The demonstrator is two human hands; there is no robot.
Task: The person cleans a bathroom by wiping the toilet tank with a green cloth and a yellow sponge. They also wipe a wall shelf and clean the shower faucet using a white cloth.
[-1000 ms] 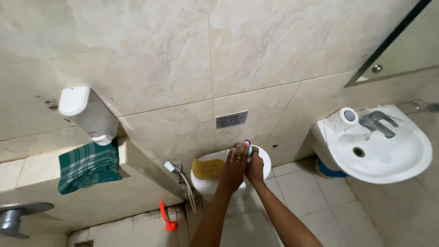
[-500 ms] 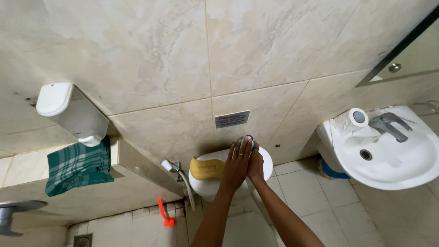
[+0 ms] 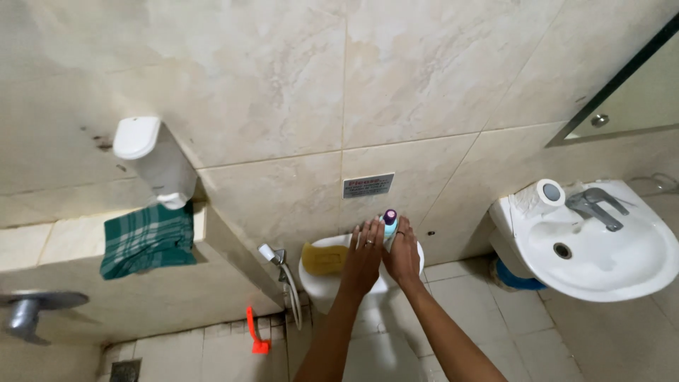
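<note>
Head cam: both hands over white cistern (image 3: 322,286). Bottle (image 3: 389,225) w/ purple cap stands upright on cistern top, near wall. Left hand (image 3: 363,256) fingers curled lightly against bottle's left side; right hand (image 3: 403,255) wrapped round it from right. Yellow sponge (image 3: 324,258) just left of hands. Sink (image 3: 601,251) w/ paper roll (image 3: 548,193) well apart, right; green cloth (image 3: 147,239) on ledge, left.

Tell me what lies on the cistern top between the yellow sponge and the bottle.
In the head view, the left hand lies between the yellow sponge and the bottle; the right hand is past the bottle. Both hands close around it.
</note>
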